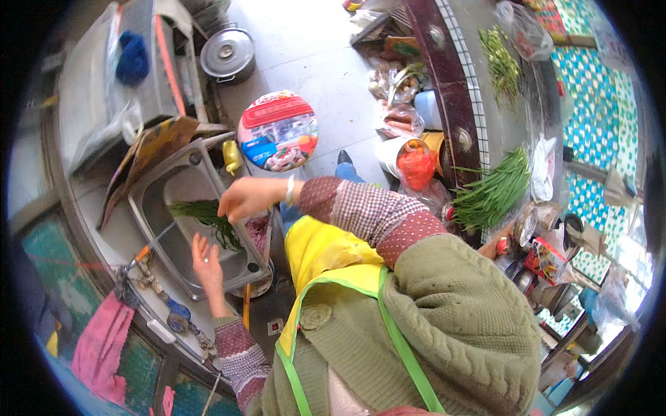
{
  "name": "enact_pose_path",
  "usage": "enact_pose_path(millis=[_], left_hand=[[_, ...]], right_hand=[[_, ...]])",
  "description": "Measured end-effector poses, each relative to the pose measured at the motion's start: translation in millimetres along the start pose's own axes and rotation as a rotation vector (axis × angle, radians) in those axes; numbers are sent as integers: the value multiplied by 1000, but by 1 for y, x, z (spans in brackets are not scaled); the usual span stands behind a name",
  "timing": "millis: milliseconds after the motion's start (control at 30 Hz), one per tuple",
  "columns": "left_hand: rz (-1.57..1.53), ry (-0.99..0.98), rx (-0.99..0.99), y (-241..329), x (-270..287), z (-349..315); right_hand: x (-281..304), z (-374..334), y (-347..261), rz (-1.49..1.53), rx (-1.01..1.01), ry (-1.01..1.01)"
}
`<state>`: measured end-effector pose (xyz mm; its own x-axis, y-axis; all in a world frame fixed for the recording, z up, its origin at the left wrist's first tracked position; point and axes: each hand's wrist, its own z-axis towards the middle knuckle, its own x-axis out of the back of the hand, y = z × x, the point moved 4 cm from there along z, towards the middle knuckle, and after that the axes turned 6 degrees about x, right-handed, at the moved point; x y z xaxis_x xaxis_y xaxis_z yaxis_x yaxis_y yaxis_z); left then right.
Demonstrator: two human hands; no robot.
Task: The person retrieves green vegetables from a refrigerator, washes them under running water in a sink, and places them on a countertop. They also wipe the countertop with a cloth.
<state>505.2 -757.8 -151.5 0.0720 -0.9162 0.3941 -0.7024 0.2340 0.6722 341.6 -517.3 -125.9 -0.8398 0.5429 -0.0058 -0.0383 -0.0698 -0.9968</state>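
Observation:
A steel sink [144, 206] lies before me on the left. Within its outline is a bunch of long, thin greens [208, 216], which look like chives. My right hand [244, 198] reaches across from the right, its fingers bent down and closed at the right end of the bunch; the fingertips are partly hidden. My left hand [207, 265] is raised beside the sink's near edge with its fingers apart, and nothing shows in it. A thin stream of water seems to run from the orange-tipped tap [143, 253] toward the sink.
A round stool with a printed top [279, 132] stands beyond the sink, near a lidded pot [227, 53]. On the right counter lies a large heap of chives [491, 188]. Bagged vegetables [401, 119] and a red bag [416, 163] sit below it. A pink cloth [103, 343] hangs at left.

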Motion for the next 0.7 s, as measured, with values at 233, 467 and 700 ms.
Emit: enact_pose_path(millis=[233,467,700], left_hand=[[-93,-328,226,42,-194,26],[-388,-145,546,-37,-291,135],[-640,-220,554,-14,-357,146]], right_hand=[[124,-192,168,-583,-947,591],[130,-203,347,173,-620,1043],[203,-234,329,-71,-606,1118]])
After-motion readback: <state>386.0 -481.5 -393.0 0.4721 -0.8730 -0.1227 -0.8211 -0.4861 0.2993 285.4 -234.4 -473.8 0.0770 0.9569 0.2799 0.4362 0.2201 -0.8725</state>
